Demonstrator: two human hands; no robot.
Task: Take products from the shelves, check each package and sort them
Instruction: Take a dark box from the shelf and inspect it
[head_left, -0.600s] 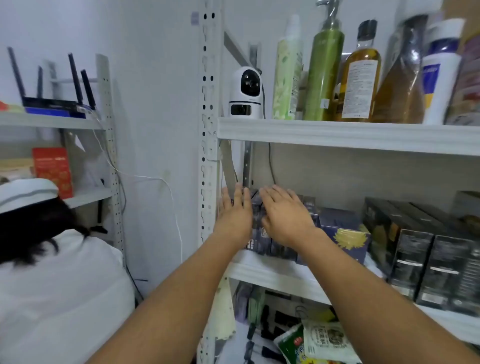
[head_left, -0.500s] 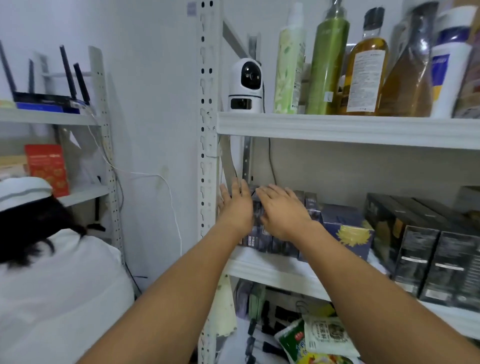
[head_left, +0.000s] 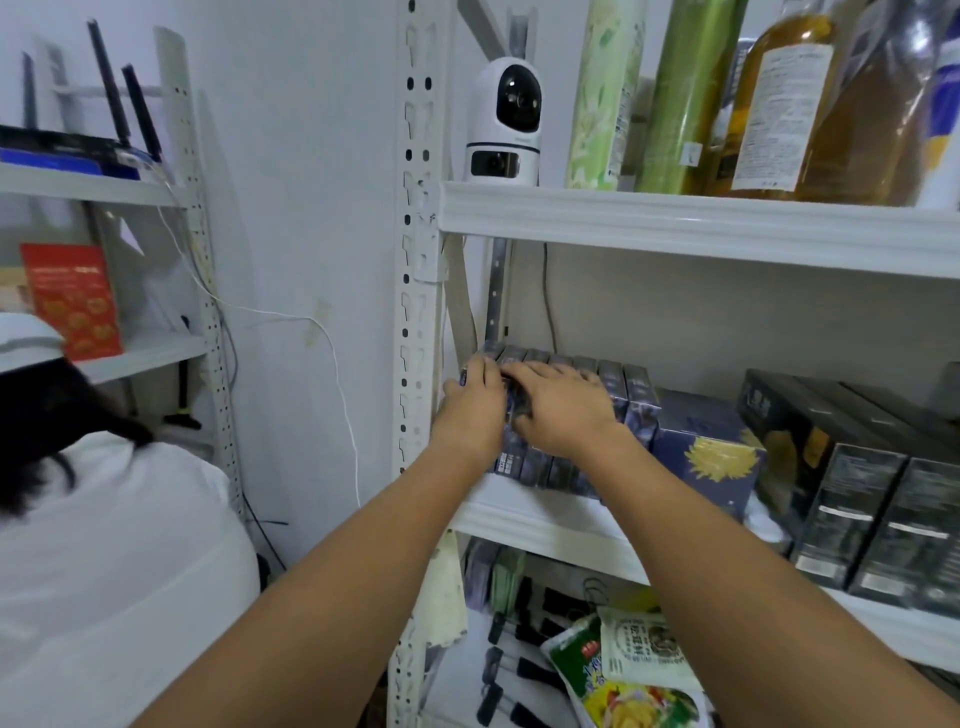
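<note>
Both hands curling since earlier: left hand (head_left: 475, 410) and right hand (head_left: 563, 410) now closing around leftmost dark boxes (head_left: 631, 395), starting pull from shelf (head_left: 545, 525).

Two hands (head_left: 470, 415), seven slim dark boxes (head_left: 613, 379), one camera (head_left: 506, 122), one red box (head_left: 72, 301)

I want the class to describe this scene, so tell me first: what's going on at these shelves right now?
A person is reaching with both bare arms into the middle shelf. The left hand and right hand lie on a row of small dark blue boxes at the shelf's left end, fingers curled over the leftmost ones. No box is clear of the row yet. Another person in white is at the left, turned away.
</note>
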